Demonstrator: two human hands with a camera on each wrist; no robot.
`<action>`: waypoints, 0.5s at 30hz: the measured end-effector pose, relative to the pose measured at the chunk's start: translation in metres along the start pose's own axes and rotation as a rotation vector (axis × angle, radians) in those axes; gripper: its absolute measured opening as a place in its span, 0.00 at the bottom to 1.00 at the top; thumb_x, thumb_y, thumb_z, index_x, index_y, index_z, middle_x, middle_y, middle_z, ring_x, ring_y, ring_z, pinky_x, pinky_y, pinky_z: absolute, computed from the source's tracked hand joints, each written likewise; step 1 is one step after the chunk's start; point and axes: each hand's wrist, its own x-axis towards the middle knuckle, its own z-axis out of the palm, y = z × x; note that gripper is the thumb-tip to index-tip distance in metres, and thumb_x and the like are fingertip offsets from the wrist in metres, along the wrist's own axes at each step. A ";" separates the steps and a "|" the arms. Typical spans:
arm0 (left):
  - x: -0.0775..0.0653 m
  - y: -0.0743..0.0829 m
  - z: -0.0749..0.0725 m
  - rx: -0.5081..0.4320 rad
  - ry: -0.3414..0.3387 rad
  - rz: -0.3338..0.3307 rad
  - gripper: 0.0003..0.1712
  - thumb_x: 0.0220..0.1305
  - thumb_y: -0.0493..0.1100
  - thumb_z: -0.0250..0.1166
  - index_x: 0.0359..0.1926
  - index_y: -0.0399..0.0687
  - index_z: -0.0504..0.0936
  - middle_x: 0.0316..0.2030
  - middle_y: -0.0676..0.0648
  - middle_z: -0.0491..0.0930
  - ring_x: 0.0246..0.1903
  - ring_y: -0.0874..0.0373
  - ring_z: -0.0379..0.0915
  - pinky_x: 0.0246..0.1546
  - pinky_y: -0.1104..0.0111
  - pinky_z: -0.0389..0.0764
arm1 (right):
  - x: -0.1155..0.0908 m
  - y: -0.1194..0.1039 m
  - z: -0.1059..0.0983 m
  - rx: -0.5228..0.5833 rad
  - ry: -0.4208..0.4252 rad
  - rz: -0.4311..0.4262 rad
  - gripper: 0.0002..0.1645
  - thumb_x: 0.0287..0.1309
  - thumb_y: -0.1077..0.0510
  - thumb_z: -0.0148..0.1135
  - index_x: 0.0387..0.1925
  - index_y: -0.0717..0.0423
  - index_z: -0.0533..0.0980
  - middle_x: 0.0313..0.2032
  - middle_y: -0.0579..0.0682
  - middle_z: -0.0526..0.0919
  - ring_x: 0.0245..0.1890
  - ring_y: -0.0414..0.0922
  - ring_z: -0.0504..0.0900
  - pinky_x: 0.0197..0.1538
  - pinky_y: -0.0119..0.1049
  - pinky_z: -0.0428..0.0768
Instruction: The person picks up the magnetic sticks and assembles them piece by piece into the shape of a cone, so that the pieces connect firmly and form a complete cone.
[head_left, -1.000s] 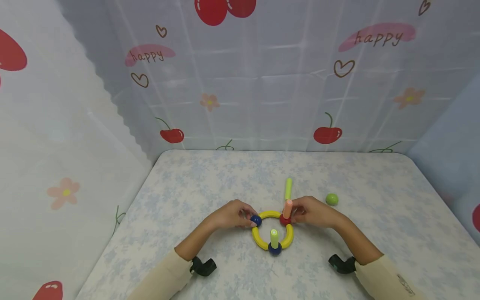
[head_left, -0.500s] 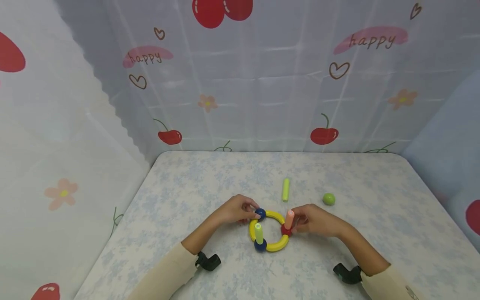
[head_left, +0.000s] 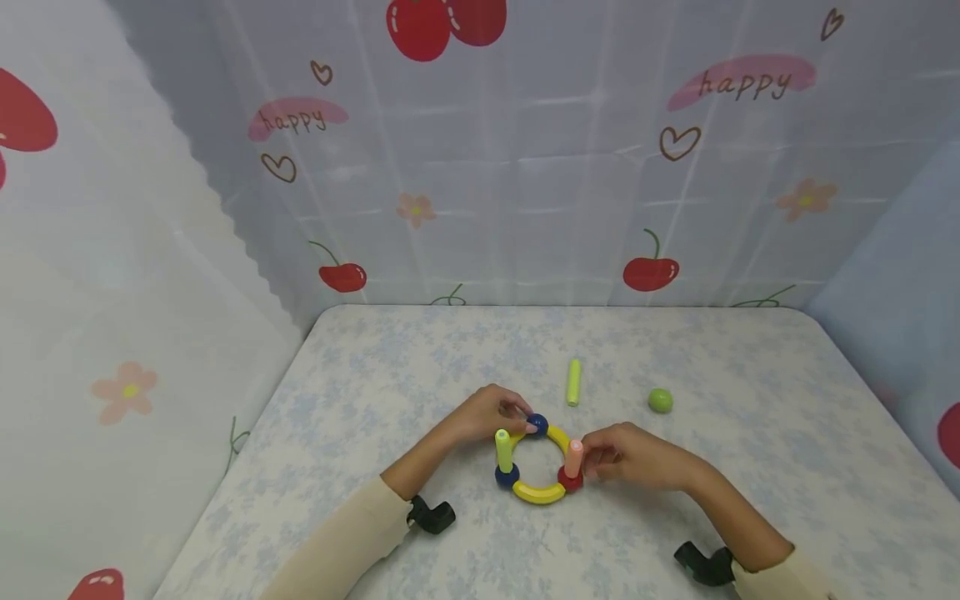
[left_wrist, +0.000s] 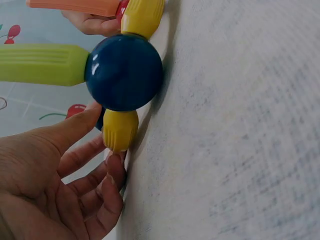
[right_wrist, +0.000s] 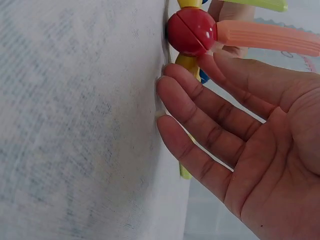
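Observation:
A ring of yellow curved rods [head_left: 538,494] lies on the table, joined by balls. At its far side, my left hand [head_left: 491,414] pinches a blue ball [head_left: 537,424] between thumb and fingers. Another blue ball [left_wrist: 125,72], at the near left, carries an upright green stick [head_left: 503,451]. On the right, a red ball [right_wrist: 191,31] bears an upright orange stick [head_left: 573,459]. My right hand [head_left: 633,456] is beside that red ball, thumb and index fingertips right at its surface. The other fingers of that hand extend loosely along the tabletop in the right wrist view.
Behind the ring lies a loose green stick [head_left: 573,383]. A green ball [head_left: 660,400] sits farther right. The patterned table [head_left: 405,358] ends at a printed curtain [head_left: 525,208], with more curtain on both sides.
The ring has turned clockwise seen from above. The red ball came nearer me, the green-stick ball swung left, and the held blue ball moved right and back with my left hand.

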 end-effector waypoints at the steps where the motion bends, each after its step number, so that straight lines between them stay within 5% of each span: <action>1: 0.001 0.000 0.001 0.004 0.002 -0.003 0.14 0.62 0.50 0.75 0.46 0.51 0.89 0.33 0.57 0.85 0.34 0.63 0.79 0.34 0.70 0.78 | 0.000 0.000 0.000 0.003 -0.003 -0.008 0.12 0.66 0.64 0.65 0.47 0.47 0.84 0.42 0.45 0.87 0.42 0.45 0.84 0.47 0.33 0.82; 7: -0.007 -0.002 0.001 0.003 0.019 -0.013 0.14 0.63 0.49 0.74 0.47 0.49 0.89 0.32 0.57 0.83 0.33 0.62 0.77 0.33 0.70 0.77 | 0.000 0.001 -0.006 -0.027 0.013 -0.053 0.13 0.66 0.67 0.64 0.44 0.46 0.84 0.39 0.48 0.86 0.38 0.44 0.82 0.44 0.32 0.81; 15: -0.034 -0.006 -0.002 -0.072 0.045 -0.063 0.12 0.66 0.39 0.71 0.49 0.46 0.88 0.31 0.52 0.82 0.19 0.58 0.75 0.20 0.68 0.79 | 0.017 0.000 -0.024 -0.148 0.287 0.076 0.05 0.67 0.63 0.64 0.41 0.61 0.82 0.32 0.51 0.85 0.30 0.47 0.82 0.33 0.33 0.81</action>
